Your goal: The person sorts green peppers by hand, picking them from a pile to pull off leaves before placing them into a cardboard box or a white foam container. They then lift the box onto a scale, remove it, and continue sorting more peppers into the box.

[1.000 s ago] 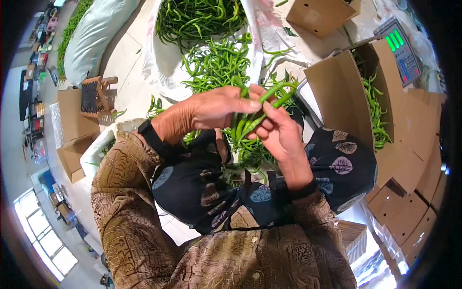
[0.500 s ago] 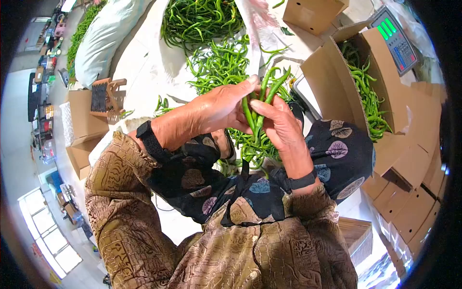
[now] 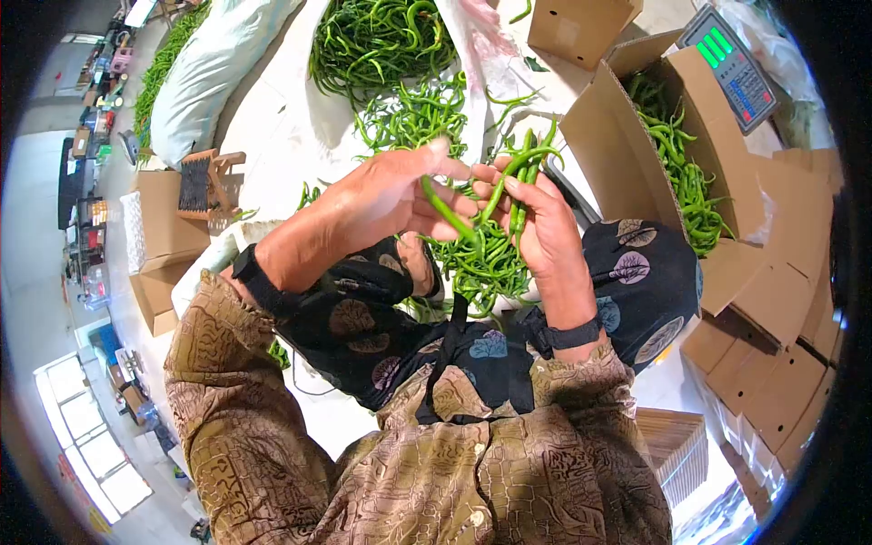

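Several long green peppers (image 3: 520, 173) lie in my right hand (image 3: 551, 222), its thumb pressed over them. My left hand (image 3: 395, 195) is beside it with the fingers apart and the thumb raised. One green pepper (image 3: 448, 211) is at my left palm and fingers, slanting down to the right, slightly blurred. Below and behind both hands is a loose heap of green peppers (image 3: 486, 268). More peppers (image 3: 413, 113) spread over a white sack (image 3: 341, 136) beyond my hands, up to a larger pile (image 3: 381, 45) at the top.
At the right, an open cardboard box (image 3: 618, 150) holds green peppers, with a scale display (image 3: 727, 68) behind it. Flattened cartons (image 3: 772, 300) lie farther right. A full white sack (image 3: 213, 77), a small wooden stool (image 3: 207, 184) and an open carton (image 3: 163, 218) are at the left.
My hands have moved apart from their closer hold. The left fingers have spread, and the bunch of peppers now rests in my right hand. The view has shifted slightly.
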`<state>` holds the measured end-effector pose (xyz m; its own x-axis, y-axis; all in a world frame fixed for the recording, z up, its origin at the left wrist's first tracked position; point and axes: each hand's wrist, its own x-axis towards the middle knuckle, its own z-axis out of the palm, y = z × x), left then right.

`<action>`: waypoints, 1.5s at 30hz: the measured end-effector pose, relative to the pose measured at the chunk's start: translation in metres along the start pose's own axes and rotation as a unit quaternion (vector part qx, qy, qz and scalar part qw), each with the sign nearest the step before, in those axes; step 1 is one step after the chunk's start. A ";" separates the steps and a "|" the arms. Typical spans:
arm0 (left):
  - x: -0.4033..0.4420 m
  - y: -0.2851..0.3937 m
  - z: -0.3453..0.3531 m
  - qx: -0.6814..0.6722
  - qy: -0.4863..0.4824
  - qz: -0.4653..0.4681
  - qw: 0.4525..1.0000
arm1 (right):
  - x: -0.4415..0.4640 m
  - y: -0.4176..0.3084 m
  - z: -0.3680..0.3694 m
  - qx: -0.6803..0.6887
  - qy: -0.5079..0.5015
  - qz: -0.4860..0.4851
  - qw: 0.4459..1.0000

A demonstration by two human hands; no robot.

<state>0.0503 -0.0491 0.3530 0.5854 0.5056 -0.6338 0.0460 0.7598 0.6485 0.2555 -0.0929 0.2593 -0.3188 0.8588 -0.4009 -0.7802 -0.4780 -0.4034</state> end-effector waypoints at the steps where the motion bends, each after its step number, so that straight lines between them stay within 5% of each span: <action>1: -0.006 -0.001 0.001 0.033 0.019 -0.018 0.999 | 0.000 -0.001 -0.002 -0.019 0.011 -0.015 1.000; 4: -0.022 -0.004 0.014 0.095 0.080 -0.044 0.991 | -0.001 -0.002 -0.006 -0.041 0.021 -0.036 0.998; 5: -0.027 -0.005 0.011 0.243 0.063 -0.016 0.968 | -0.001 -0.001 -0.007 -0.048 0.016 -0.040 0.998; 8: -0.034 -0.006 -0.025 0.576 0.081 0.166 0.796 | -0.004 -0.001 -0.004 -0.067 0.009 -0.045 0.997; 12: -0.049 0.017 -0.064 0.356 0.168 0.075 0.916 | -0.002 0.003 -0.008 -0.039 0.010 -0.011 0.999; 16: -0.028 -0.027 -0.146 0.271 0.251 0.060 0.927 | 0.005 0.013 -0.015 -0.068 0.054 0.007 0.996; 22: 0.041 -0.139 -0.230 0.317 0.281 -0.004 0.906 | 0.018 0.031 -0.027 -0.107 0.123 0.022 0.986; 24: 0.067 -0.175 -0.252 0.476 0.294 0.069 0.826 | 0.020 0.033 -0.030 -0.126 0.175 0.030 0.976; 29: 0.127 -0.190 -0.251 0.553 0.366 0.080 0.744 | 0.037 0.044 -0.031 -0.174 0.240 0.019 0.955; 31: 0.151 -0.186 -0.248 0.551 0.403 0.261 0.683 | 0.040 0.041 -0.029 -0.196 0.235 0.043 0.951; 34: 0.190 -0.164 -0.240 0.574 0.439 0.300 0.622 | 0.046 0.048 -0.028 -0.198 0.242 0.061 0.948; 37: 0.231 -0.134 -0.241 0.450 0.479 0.380 0.651 | 0.049 0.049 -0.028 -0.219 0.215 0.068 0.949; 38: 0.239 -0.124 -0.238 0.448 0.478 0.379 0.653 | 0.051 0.050 -0.028 -0.220 0.218 0.069 0.948; 41: 0.255 -0.114 -0.231 0.632 0.402 0.116 0.652 | 0.053 0.056 -0.025 -0.274 0.252 0.087 0.924; 45: 0.254 -0.173 -0.240 0.680 0.353 0.082 0.638 | 0.056 0.055 -0.032 -0.238 0.268 0.054 0.932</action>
<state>-0.0031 0.0465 -0.0215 0.1846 0.9550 -0.2321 0.9712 -0.1410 0.1922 0.2116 -0.0766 0.1882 0.0324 0.6473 -0.7615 -0.3916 -0.6928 -0.6055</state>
